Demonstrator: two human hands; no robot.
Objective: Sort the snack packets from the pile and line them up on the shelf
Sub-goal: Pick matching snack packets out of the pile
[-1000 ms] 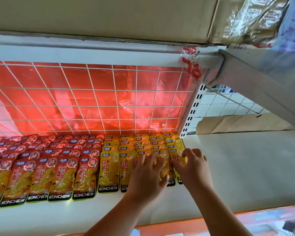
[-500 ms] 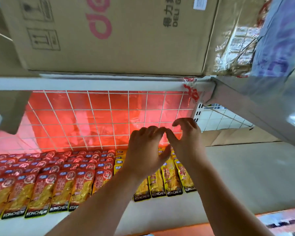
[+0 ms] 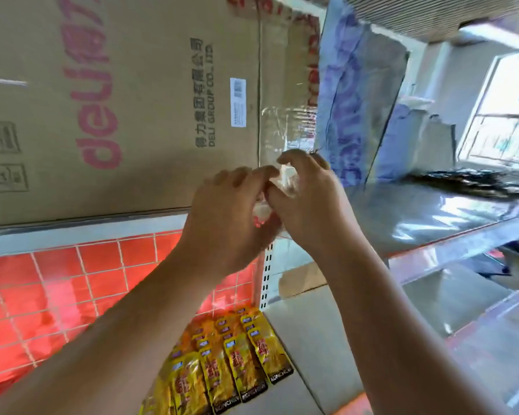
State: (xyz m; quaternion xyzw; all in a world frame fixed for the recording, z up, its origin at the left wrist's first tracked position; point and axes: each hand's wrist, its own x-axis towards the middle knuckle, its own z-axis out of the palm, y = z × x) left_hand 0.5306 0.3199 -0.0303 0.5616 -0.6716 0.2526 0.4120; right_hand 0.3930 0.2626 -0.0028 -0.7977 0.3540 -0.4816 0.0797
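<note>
One red grid panel (image 3: 57, 289) sits at left under a cardboard box (image 3: 132, 100). Raised before the box, the left hand (image 3: 228, 217) curls round crumpled clear plastic (image 3: 285, 181). Below, snack packets (image 3: 231, 363) lie in rows on the shelf (image 3: 321, 339). The right hand (image 3: 309, 199) pinches the same plastic.

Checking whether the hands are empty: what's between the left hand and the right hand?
A crumpled piece of clear plastic sits between the left hand and the right hand, pinched by fingers of both; the head view shows it.
</note>
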